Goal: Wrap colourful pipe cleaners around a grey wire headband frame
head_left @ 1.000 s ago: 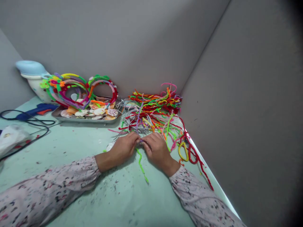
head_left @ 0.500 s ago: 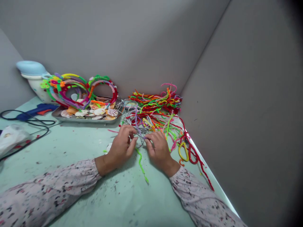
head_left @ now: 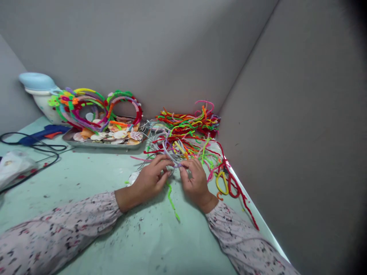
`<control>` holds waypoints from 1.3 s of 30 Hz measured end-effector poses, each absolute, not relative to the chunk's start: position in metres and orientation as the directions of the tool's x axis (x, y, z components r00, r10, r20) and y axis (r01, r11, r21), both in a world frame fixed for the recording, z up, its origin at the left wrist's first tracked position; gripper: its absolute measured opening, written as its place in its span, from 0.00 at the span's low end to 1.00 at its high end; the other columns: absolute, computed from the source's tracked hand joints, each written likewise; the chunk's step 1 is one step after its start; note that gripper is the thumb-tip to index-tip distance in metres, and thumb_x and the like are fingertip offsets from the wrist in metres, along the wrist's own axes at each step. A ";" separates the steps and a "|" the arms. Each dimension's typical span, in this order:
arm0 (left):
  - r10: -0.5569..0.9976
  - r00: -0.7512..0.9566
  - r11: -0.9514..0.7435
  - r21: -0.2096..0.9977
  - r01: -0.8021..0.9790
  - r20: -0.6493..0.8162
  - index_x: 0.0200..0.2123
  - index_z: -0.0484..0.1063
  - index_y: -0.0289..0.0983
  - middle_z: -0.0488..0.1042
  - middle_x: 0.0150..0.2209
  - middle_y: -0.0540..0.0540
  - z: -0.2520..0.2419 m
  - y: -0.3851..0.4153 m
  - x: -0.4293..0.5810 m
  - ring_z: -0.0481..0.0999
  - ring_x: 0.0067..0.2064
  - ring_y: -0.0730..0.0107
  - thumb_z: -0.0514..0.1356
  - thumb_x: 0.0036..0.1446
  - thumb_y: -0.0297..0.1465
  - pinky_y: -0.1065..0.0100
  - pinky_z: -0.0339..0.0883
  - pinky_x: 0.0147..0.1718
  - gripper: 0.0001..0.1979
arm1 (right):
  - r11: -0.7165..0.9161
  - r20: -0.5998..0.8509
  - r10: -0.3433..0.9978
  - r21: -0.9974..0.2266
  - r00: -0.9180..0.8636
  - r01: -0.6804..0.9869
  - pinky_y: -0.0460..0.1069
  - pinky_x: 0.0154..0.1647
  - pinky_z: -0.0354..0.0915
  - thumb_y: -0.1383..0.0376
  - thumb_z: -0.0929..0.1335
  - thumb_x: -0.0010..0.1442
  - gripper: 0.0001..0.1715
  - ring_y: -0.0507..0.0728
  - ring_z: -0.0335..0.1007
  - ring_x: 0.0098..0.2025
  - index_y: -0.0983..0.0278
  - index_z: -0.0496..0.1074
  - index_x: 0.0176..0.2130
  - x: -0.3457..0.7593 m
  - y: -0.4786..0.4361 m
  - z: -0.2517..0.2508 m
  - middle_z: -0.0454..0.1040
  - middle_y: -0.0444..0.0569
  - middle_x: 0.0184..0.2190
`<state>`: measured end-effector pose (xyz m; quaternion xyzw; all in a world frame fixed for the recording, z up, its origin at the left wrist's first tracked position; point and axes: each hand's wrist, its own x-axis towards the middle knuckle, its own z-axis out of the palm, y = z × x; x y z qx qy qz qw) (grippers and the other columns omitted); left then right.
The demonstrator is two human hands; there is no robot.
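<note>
My left hand (head_left: 150, 178) and my right hand (head_left: 195, 178) meet at the near edge of a tangled heap of pipe cleaners (head_left: 187, 133) in red, green, yellow, orange and pink. Both hands pinch a thin grey-lilac band (head_left: 171, 157), wrapped in purple where the fingers meet. More grey bands (head_left: 156, 142) lie just behind it. A green pipe cleaner (head_left: 171, 199) trails on the table between my wrists. A small white shell (head_left: 133, 178) sits under my left hand's edge.
A metal tray (head_left: 86, 143) of shells and pipe-cleaner-wrapped hoops (head_left: 94, 109) stands at the back left, by a white pot with a blue lid (head_left: 38, 89). A blue glue gun (head_left: 43, 133) and black cord (head_left: 40, 152) lie left. A yellow loop (head_left: 222, 184) lies right; grey walls enclose the corner.
Both hands have lifted slightly off the table and drawn the grey-lilac band up between the fingertips; my right hand has turned more upright.
</note>
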<state>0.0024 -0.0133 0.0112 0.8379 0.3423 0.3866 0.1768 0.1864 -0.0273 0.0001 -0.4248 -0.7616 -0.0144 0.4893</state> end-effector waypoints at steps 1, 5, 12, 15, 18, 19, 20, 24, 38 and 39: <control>0.712 0.478 -0.701 0.570 0.429 0.515 0.45 0.68 0.37 0.68 0.48 0.41 0.011 -0.014 0.002 0.71 0.48 0.65 0.54 0.59 0.25 0.67 0.69 0.41 0.11 | 0.642 0.762 0.627 -0.386 -0.163 0.662 0.55 0.42 0.62 0.70 0.63 0.61 0.06 0.59 0.65 0.38 0.62 0.67 0.39 0.186 -0.028 0.001 0.73 0.50 0.34; 0.723 0.498 -0.685 0.593 0.424 0.478 0.43 0.66 0.37 0.70 0.38 0.46 0.009 -0.014 0.002 0.71 0.35 0.71 0.55 0.59 0.25 0.71 0.66 0.31 0.08 | 0.657 0.779 0.601 -0.352 -0.181 0.667 0.55 0.42 0.62 0.70 0.63 0.61 0.07 0.59 0.65 0.39 0.62 0.68 0.39 0.186 -0.030 0.002 0.73 0.50 0.34; 0.706 0.411 -0.703 0.498 0.508 0.577 0.47 0.63 0.38 0.70 0.37 0.46 0.013 -0.019 0.002 0.71 0.34 0.71 0.56 0.59 0.26 0.68 0.67 0.35 0.13 | 0.595 0.803 0.592 -0.372 -0.075 0.712 0.56 0.44 0.62 0.70 0.62 0.61 0.08 0.59 0.66 0.39 0.61 0.68 0.40 0.186 -0.029 0.004 0.73 0.50 0.35; 0.664 0.426 -0.741 0.464 0.486 0.615 0.49 0.62 0.38 0.71 0.41 0.44 0.016 -0.022 0.002 0.73 0.39 0.68 0.56 0.59 0.26 0.66 0.69 0.39 0.14 | 0.547 0.787 0.617 -0.430 0.001 0.719 0.56 0.44 0.62 0.69 0.62 0.62 0.07 0.60 0.66 0.40 0.61 0.68 0.39 0.186 -0.027 0.004 0.72 0.50 0.34; 0.622 0.452 -0.777 0.428 0.463 0.640 0.50 0.63 0.39 0.71 0.48 0.41 0.017 -0.023 0.002 0.72 0.50 0.63 0.55 0.59 0.25 0.61 0.69 0.47 0.15 | 0.532 0.775 0.632 -0.458 0.026 0.712 0.56 0.44 0.62 0.69 0.62 0.62 0.07 0.60 0.66 0.40 0.61 0.68 0.39 0.187 -0.026 0.004 0.72 0.50 0.34; 0.609 0.459 -0.787 0.420 0.453 0.647 0.50 0.63 0.39 0.71 0.50 0.41 0.018 -0.023 0.002 0.70 0.53 0.62 0.55 0.59 0.24 0.59 0.68 0.50 0.15 | 0.530 0.772 0.635 -0.464 0.030 0.710 0.56 0.44 0.62 0.69 0.62 0.62 0.07 0.59 0.66 0.40 0.61 0.68 0.39 0.187 -0.026 0.004 0.71 0.50 0.34; 0.596 0.464 -0.797 0.412 0.442 0.655 0.50 0.64 0.39 0.70 0.52 0.41 0.018 -0.023 0.002 0.69 0.55 0.61 0.55 0.59 0.23 0.58 0.67 0.52 0.15 | 0.528 0.769 0.638 -0.471 0.035 0.706 0.56 0.44 0.62 0.68 0.62 0.63 0.07 0.60 0.66 0.40 0.61 0.68 0.40 0.187 -0.026 0.004 0.71 0.50 0.34; 0.572 0.463 -0.813 0.395 0.427 0.677 0.47 0.67 0.39 0.69 0.51 0.41 0.019 -0.024 0.001 0.70 0.53 0.63 0.55 0.59 0.23 0.59 0.67 0.51 0.13 | 0.529 0.760 0.649 -0.493 0.045 0.691 0.56 0.44 0.63 0.68 0.61 0.63 0.07 0.59 0.66 0.40 0.61 0.67 0.40 0.188 -0.025 0.003 0.71 0.50 0.35; 0.781 0.412 -0.622 0.648 0.440 0.469 0.35 0.72 0.36 0.70 0.33 0.46 0.020 -0.019 0.005 0.70 0.35 0.69 0.52 0.63 0.29 0.68 0.64 0.36 0.09 | 0.649 0.704 0.656 -0.339 -0.274 0.681 0.55 0.40 0.61 0.67 0.63 0.63 0.05 0.59 0.66 0.38 0.62 0.69 0.37 0.183 -0.028 0.002 0.73 0.50 0.33; 0.792 0.404 -0.608 0.658 0.445 0.458 0.35 0.72 0.36 0.71 0.32 0.47 0.019 -0.018 0.006 0.69 0.34 0.70 0.53 0.62 0.29 0.68 0.64 0.35 0.08 | 0.648 0.699 0.657 -0.333 -0.281 0.685 0.55 0.40 0.61 0.67 0.63 0.63 0.05 0.59 0.66 0.38 0.62 0.69 0.37 0.183 -0.028 0.002 0.73 0.50 0.32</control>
